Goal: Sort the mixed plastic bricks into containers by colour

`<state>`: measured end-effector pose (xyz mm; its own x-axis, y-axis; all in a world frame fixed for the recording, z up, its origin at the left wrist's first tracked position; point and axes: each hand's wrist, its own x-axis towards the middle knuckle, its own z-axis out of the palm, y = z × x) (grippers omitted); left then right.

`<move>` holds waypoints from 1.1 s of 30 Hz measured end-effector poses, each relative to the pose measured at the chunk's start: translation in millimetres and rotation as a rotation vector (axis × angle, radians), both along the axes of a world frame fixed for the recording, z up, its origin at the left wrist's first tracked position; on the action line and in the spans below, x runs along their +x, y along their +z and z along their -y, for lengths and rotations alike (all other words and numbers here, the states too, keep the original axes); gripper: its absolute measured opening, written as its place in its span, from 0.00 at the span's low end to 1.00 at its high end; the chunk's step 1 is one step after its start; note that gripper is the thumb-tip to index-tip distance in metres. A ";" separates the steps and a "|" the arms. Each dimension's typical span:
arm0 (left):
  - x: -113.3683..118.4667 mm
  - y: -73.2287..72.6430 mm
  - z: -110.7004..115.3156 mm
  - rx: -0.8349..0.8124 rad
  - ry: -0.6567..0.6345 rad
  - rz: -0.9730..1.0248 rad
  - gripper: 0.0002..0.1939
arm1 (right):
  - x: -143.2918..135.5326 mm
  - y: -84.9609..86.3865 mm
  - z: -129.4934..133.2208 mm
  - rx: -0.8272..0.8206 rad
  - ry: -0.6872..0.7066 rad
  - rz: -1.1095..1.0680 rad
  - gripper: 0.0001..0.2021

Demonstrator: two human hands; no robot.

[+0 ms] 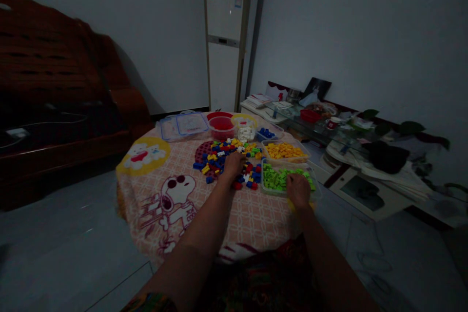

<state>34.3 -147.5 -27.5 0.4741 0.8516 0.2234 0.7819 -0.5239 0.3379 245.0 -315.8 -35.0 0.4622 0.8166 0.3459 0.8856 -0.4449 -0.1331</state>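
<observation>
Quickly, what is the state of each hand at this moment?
Left hand: at the mixed bricks; too dark to tell grip or contents.
Right hand: at the green bricks; grip and contents cannot be told.

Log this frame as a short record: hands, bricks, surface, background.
Left hand: at the mixed bricks; grip unclear
Right hand: over the green bricks in a clear box; grip unclear
Other single-colour bricks: yellow bricks, blue bricks, white bricks, in separate containers
Surface: patterned tablecloth
Background: wooden bench, left
Light: dim
</observation>
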 end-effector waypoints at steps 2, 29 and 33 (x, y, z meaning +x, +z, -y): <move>-1.7 0.0 0.0 -0.010 0.020 0.006 0.17 | 0.5 -0.6 -0.2 0.001 0.002 0.003 0.14; 27.5 2.5 22.8 0.024 -0.235 0.451 0.13 | -0.5 -0.1 0.6 0.033 0.006 -0.015 0.14; 37.7 0.6 33.6 0.035 -0.351 0.530 0.13 | -1.4 0.9 1.4 0.039 0.012 -0.015 0.15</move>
